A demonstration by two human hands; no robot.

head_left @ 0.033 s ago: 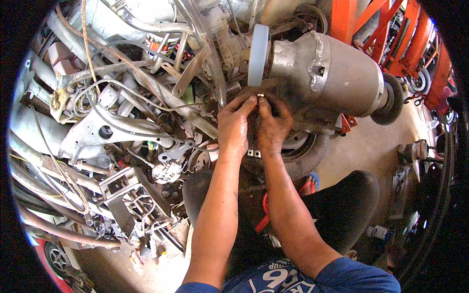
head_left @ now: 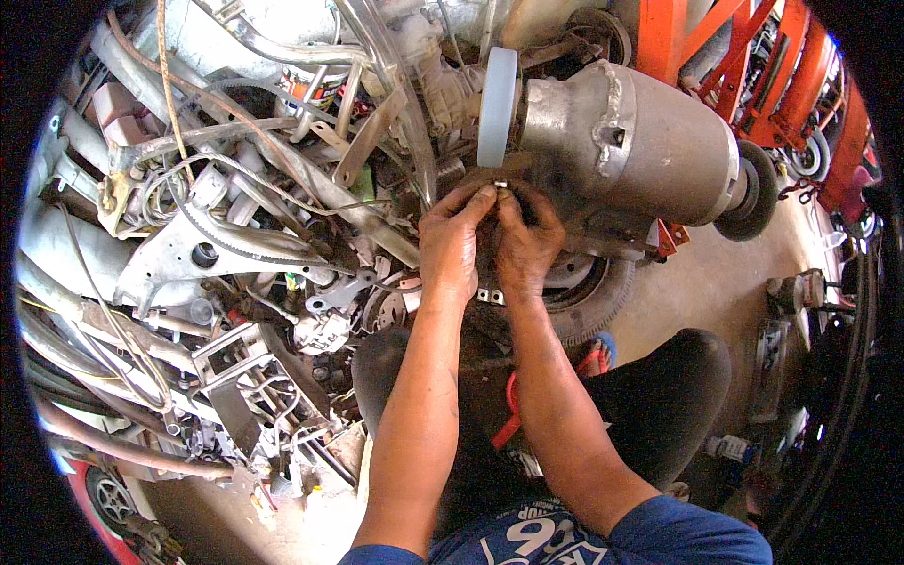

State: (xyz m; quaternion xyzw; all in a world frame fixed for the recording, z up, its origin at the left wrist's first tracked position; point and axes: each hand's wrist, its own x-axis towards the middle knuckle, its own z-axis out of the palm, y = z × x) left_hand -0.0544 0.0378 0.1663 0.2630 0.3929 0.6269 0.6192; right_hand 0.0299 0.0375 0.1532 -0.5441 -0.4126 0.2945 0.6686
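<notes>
Both my hands are close together just below the pale blue-grey grinding wheel (head_left: 496, 108) of a bench grinder (head_left: 640, 141). My left hand (head_left: 452, 235) and my right hand (head_left: 529, 237) pinch a small, light-coloured metal piece (head_left: 501, 184) between thumbs and fingertips. Most of the piece is hidden by the fingers, so its kind cannot be made out. It sits near the wheel's lower edge; whether it touches cannot be told. Beneath my wrists, two small shiny square pieces (head_left: 489, 296) lie side by side.
Scrap metal heaps up on the left, with a grey control arm (head_left: 202, 250) and a metal bracket frame (head_left: 254, 377). A tyre (head_left: 603, 301) lies under the grinder. An orange-red steel frame (head_left: 664, 42) stands at the back right. Another dark wheel (head_left: 744, 193) is at the grinder's right end.
</notes>
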